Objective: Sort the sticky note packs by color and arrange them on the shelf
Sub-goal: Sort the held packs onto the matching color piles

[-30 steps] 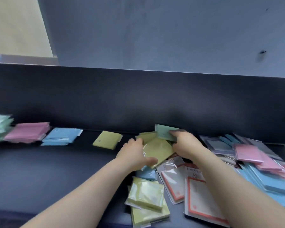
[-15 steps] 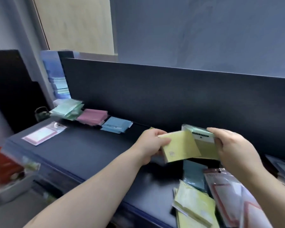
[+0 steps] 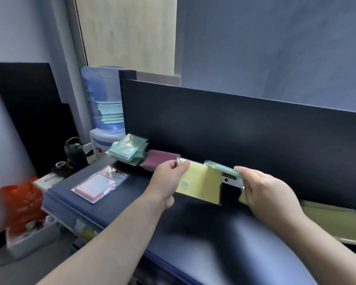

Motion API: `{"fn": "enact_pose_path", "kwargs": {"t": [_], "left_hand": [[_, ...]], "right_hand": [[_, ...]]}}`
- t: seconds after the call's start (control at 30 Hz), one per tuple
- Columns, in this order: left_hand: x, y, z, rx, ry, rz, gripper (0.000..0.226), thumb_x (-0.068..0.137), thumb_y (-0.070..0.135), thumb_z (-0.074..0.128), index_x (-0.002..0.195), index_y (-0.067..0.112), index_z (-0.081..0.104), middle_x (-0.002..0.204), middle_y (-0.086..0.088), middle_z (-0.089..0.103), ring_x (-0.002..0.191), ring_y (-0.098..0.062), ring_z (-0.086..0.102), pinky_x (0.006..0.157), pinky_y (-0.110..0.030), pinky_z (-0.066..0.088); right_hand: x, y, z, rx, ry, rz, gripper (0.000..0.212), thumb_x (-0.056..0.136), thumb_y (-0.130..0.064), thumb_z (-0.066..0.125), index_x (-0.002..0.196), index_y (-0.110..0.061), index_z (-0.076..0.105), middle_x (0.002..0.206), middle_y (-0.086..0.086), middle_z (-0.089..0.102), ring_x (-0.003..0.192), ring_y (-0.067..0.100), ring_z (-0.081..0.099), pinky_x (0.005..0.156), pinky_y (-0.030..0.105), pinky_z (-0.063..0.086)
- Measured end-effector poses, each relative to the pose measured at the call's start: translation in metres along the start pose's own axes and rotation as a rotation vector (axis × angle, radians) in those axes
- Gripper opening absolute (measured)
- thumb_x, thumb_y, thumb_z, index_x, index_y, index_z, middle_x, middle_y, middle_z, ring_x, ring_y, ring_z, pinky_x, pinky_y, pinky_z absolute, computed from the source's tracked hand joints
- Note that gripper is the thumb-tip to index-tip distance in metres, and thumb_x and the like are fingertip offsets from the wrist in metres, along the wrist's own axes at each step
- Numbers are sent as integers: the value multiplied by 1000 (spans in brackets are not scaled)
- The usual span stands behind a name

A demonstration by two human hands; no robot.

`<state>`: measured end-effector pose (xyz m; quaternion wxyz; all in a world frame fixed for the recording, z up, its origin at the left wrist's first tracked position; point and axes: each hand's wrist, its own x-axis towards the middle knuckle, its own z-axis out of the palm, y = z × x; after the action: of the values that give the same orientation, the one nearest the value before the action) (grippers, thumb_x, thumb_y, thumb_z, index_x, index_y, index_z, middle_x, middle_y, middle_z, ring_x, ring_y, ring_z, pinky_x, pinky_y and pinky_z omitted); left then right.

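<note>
My left hand (image 3: pixel 168 181) pinches a yellow sticky note pack (image 3: pixel 201 186) by its upper left corner, lifted above the dark shelf (image 3: pixel 131 194). Beside it my right hand (image 3: pixel 263 192) grips a green pack (image 3: pixel 224 170) with a white header card. At the shelf's far left lies a pile of green packs (image 3: pixel 128 150), with a pink stack (image 3: pixel 160 161) next to it. A red-bordered white pack (image 3: pixel 99 185) in a clear sleeve lies nearer the front. Blurred yellow-green packs (image 3: pixel 335 221) lie at the right edge.
The shelf's dark back panel (image 3: pixel 234 130) rises behind the packs. Left of the shelf stand a water dispenser (image 3: pixel 103 112), a black kettle (image 3: pixel 75 154) and an orange bag (image 3: pixel 22 204) on the floor. A black board (image 3: pixel 29 112) leans on the wall.
The view has swung further left. Both hands have carried their packs leftward toward the sorted stacks, and the two packs have drawn slightly apart.
</note>
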<state>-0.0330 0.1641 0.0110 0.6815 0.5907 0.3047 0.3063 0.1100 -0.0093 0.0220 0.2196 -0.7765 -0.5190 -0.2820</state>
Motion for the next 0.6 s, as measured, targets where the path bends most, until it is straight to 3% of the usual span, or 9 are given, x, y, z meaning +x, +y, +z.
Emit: {"fn": "enact_pose_path", "kwargs": {"t": [0.23, 0.3, 0.4, 0.53, 0.6], "left_hand": [[43, 27, -105, -80, 140, 84, 19, 90, 25, 64, 79, 10, 66, 83, -14, 64, 79, -28, 59, 74, -42, 46], [51, 35, -133, -137, 215, 98, 15, 91, 22, 62, 80, 12, 65, 82, -12, 67, 76, -29, 63, 73, -45, 51], [59, 42, -171, -191, 317, 120, 11, 94, 22, 58, 89, 13, 63, 76, -6, 66, 69, -22, 63, 64, -36, 52], [66, 45, -212, -221, 460, 136, 16, 95, 23, 56, 80, 17, 58, 73, -4, 60, 63, -18, 59, 59, -32, 50], [67, 44, -230, -225, 498, 133, 17, 94, 24, 56, 79, 19, 59, 77, -4, 61, 66, -19, 59, 64, -36, 51]], "right_hand": [[60, -81, 53, 68, 70, 1, 35, 78, -11, 53, 109, -13, 69, 95, 5, 74, 69, 29, 70, 50, 37, 56], [75, -102, 67, 97, 75, 10, 37, 78, -9, 54, 111, -13, 68, 99, 4, 73, 75, 28, 70, 55, 38, 57], [94, -134, 89, 134, 57, 0, 45, 72, -1, 57, 114, -13, 67, 104, 3, 72, 83, 28, 70, 64, 34, 57], [118, -175, 115, 160, 17, -10, 50, 70, -4, 51, 117, -13, 66, 113, 7, 69, 100, 28, 67, 81, 36, 54], [127, -189, 129, 153, -7, -15, 50, 66, -3, 59, 115, -12, 67, 112, 9, 69, 99, 30, 67, 81, 37, 54]]}}
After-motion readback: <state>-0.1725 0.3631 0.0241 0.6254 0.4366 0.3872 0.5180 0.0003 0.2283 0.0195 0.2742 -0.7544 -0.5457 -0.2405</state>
